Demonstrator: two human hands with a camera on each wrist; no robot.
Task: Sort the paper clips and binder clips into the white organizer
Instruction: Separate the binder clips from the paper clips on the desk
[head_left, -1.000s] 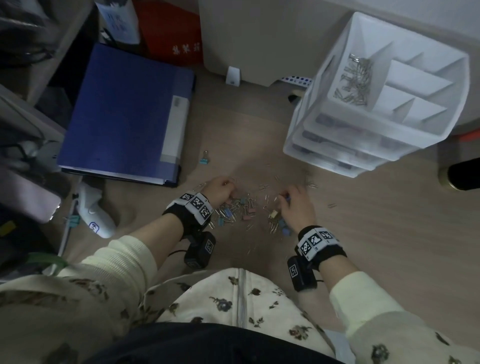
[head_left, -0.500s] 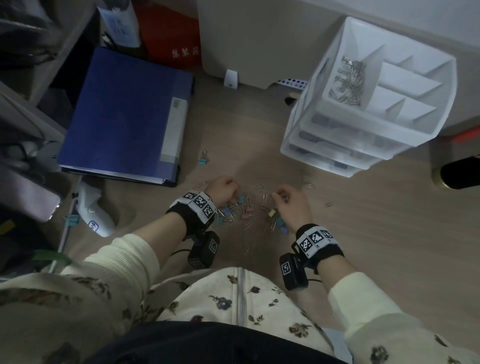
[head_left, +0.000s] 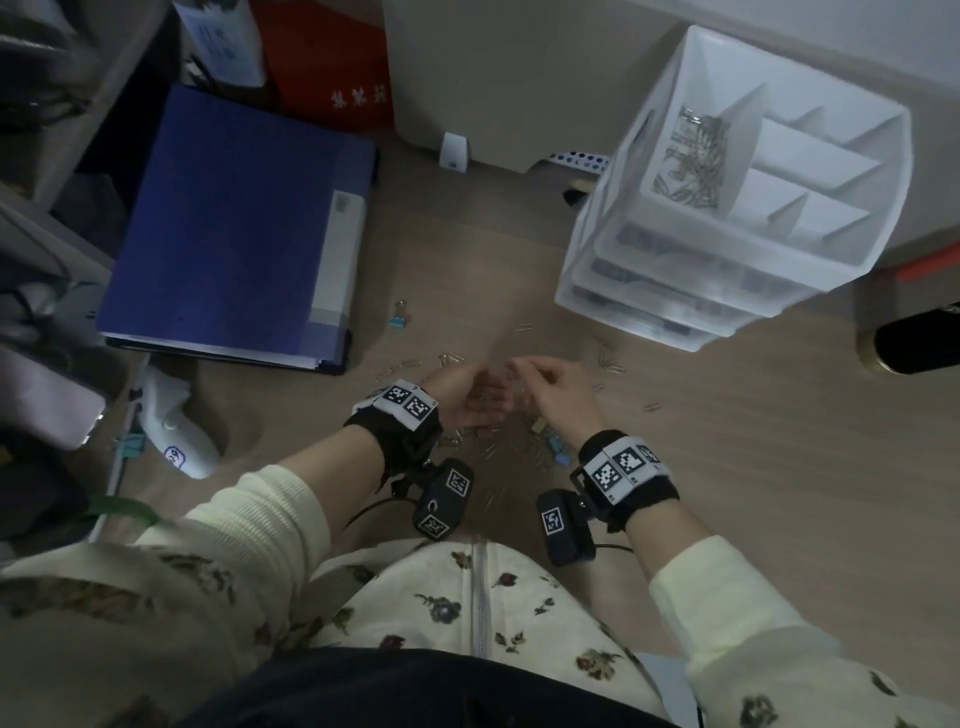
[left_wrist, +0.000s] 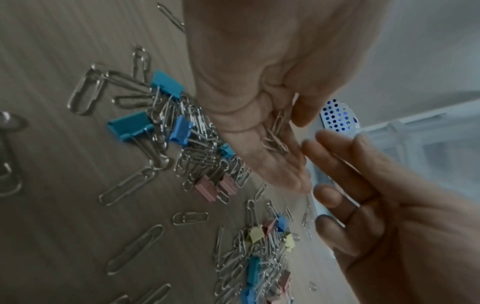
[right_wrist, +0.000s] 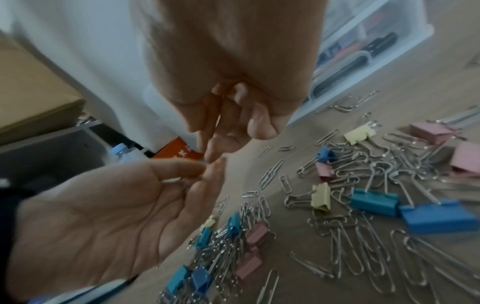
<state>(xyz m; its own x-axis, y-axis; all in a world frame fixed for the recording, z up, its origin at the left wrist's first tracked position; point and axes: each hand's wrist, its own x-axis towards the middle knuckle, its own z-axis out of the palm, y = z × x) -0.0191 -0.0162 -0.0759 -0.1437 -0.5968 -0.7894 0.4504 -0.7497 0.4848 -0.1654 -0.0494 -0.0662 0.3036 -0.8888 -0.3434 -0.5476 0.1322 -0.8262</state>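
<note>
Low over the floor my left hand (head_left: 483, 397) lies palm up. Several silver paper clips (left_wrist: 275, 131) rest on its fingers with the thumb curled over them. My right hand (head_left: 524, 371) reaches in from the right. Its loosely curved fingertips (right_wrist: 207, 150) touch the left fingertips, and I see nothing held between them. Under both hands lies a mixed pile of paper clips and coloured binder clips (right_wrist: 363, 195). The white organizer (head_left: 727, 291) stands at the far right. Its left top compartment holds paper clips (head_left: 696, 156); the other top compartments show nothing inside.
A lone blue binder clip (head_left: 400, 318) lies beyond the pile, near a large blue binder (head_left: 234, 223) at the left. A white device (head_left: 176, 431) sits at the near left. A black and gold object (head_left: 919, 338) is at the right edge. Loose paper clips (head_left: 610, 364) lie towards the organizer.
Both hands have lifted off the pile. The left hand has turned palm up with paper clips in it, and the right hand has moved left to meet it.
</note>
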